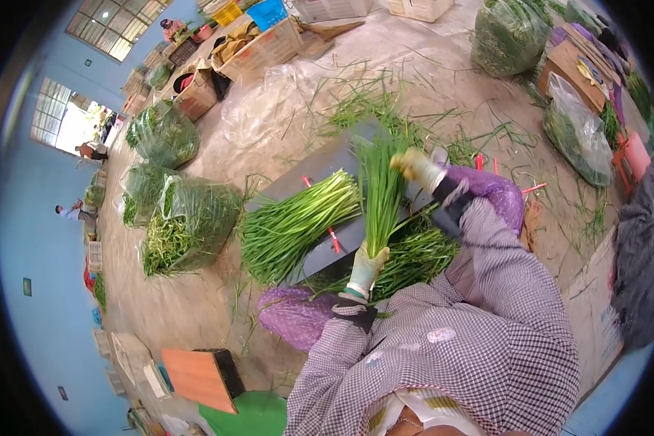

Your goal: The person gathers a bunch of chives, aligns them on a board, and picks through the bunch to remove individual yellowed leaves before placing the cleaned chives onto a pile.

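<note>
My left hand (368,269), in a pale work glove, is closed around the lower end of a bunch of garlic chives (382,196). The bunch stretches away from me over a dark grey board (283,174). My right hand (417,170), in a yellowish glove, is beside the bunch's upper leaves; its fingers look bent but are blurred. A larger pile of garlic chives (305,225) with pale stalk ends lies on the board to the left, with a red strip (333,240) at its edge. More loose greens (418,254) lie close to my lap.
Plastic bags of greens (192,225) stand on the floor at left, another bag (511,36) at upper right. Loose leaves (363,102) litter the floor beyond the board. Crates (261,51) stand at the back. An orange board (200,378) is at lower left. Other people are far off.
</note>
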Action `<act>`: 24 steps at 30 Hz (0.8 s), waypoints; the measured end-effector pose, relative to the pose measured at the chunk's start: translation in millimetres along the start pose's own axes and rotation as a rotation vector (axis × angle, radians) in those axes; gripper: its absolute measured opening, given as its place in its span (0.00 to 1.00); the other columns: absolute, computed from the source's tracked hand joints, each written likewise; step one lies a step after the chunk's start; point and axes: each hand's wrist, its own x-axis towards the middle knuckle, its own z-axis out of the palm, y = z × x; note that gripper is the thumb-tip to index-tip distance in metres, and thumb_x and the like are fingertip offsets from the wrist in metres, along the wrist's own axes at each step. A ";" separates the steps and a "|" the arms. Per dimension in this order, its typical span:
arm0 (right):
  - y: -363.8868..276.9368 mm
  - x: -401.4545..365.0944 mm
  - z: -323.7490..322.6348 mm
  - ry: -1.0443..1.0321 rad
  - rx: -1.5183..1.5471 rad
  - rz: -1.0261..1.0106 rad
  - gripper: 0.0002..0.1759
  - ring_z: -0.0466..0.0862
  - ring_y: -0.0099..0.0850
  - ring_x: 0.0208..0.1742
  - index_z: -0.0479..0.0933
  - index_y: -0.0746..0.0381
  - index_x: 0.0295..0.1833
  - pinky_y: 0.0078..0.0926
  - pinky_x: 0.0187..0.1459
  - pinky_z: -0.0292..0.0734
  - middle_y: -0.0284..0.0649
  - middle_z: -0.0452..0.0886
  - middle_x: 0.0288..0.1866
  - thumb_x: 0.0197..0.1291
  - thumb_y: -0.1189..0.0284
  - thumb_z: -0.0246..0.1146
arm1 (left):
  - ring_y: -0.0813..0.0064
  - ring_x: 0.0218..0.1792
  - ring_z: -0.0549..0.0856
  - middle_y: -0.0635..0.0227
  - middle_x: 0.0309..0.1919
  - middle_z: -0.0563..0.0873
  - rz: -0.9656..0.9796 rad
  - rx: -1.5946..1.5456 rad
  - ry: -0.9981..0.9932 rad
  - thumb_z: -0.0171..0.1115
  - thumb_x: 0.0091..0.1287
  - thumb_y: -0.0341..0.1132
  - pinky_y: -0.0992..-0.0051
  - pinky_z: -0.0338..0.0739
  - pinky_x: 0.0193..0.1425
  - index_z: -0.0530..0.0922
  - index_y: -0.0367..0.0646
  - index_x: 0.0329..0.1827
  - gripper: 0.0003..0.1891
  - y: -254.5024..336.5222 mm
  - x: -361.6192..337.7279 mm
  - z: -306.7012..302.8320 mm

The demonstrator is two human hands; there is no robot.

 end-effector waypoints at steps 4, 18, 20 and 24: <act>-77.4 23.0 -99.1 0.398 0.364 -0.609 0.14 0.69 0.17 0.20 0.85 0.56 0.37 0.19 0.24 0.62 0.24 0.77 0.24 0.69 0.58 0.63 | 0.87 0.25 0.74 0.77 0.32 0.82 0.025 -0.025 -0.014 0.68 0.70 0.30 0.84 0.67 0.27 0.76 0.40 0.60 0.18 -3.6 -2.1 -6.4; 31.8 -158.9 69.2 -0.409 0.041 0.148 0.34 0.80 0.32 0.65 0.69 0.66 0.73 0.34 0.68 0.72 0.46 0.80 0.66 0.74 0.52 0.60 | 0.86 0.26 0.74 0.73 0.33 0.79 0.084 -0.358 -0.174 0.67 0.73 0.40 0.85 0.70 0.28 0.74 0.41 0.57 0.18 43.4 0.2 2.9; 30.3 -141.7 93.1 -0.389 0.141 0.043 0.34 0.82 0.34 0.60 0.71 0.66 0.71 0.34 0.63 0.77 0.44 0.82 0.63 0.74 0.50 0.59 | 0.85 0.28 0.76 0.73 0.34 0.80 0.061 -0.322 -0.221 0.67 0.72 0.39 0.85 0.73 0.30 0.73 0.39 0.62 0.20 41.3 0.7 6.5; 32.2 -91.9 110.4 -0.313 0.639 0.038 0.27 0.84 0.34 0.57 0.73 0.66 0.68 0.33 0.59 0.80 0.43 0.83 0.61 0.68 0.66 0.67 | 0.71 0.44 0.86 0.61 0.48 0.84 -0.101 -0.364 -0.292 0.65 0.73 0.38 0.75 0.83 0.45 0.69 0.37 0.69 0.25 30.5 -3.0 2.7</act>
